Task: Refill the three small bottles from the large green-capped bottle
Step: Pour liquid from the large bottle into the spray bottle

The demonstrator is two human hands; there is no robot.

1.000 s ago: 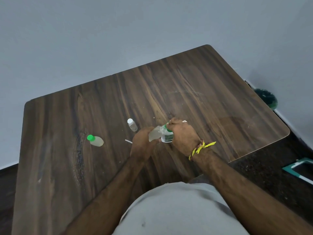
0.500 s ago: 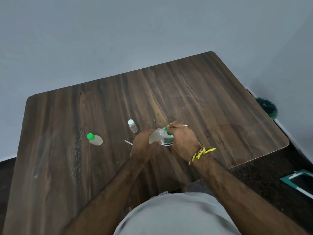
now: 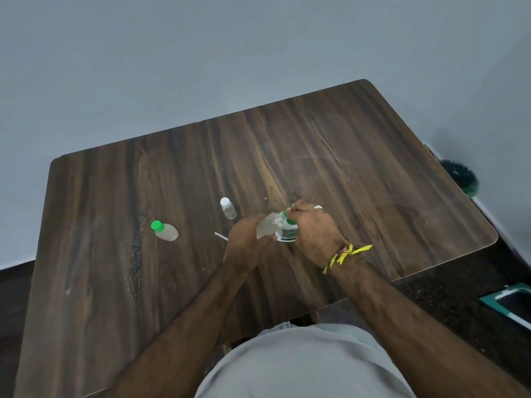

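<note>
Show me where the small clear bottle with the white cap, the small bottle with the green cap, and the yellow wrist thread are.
small clear bottle with white cap [image 3: 228, 208]: head view, on its body.
small bottle with green cap [image 3: 166, 232]: head view, on its body.
yellow wrist thread [image 3: 346, 254]: head view, on the knot.

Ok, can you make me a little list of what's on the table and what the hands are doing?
left hand: grips a clear bottle, tilted
right hand: holds a labelled bottle
bottle mouths: meet between the hands
small green-capped bottle: lies on the table, left of the hands
white-capped bottle: on the table, untouched
white strip: beside the left hand
</note>
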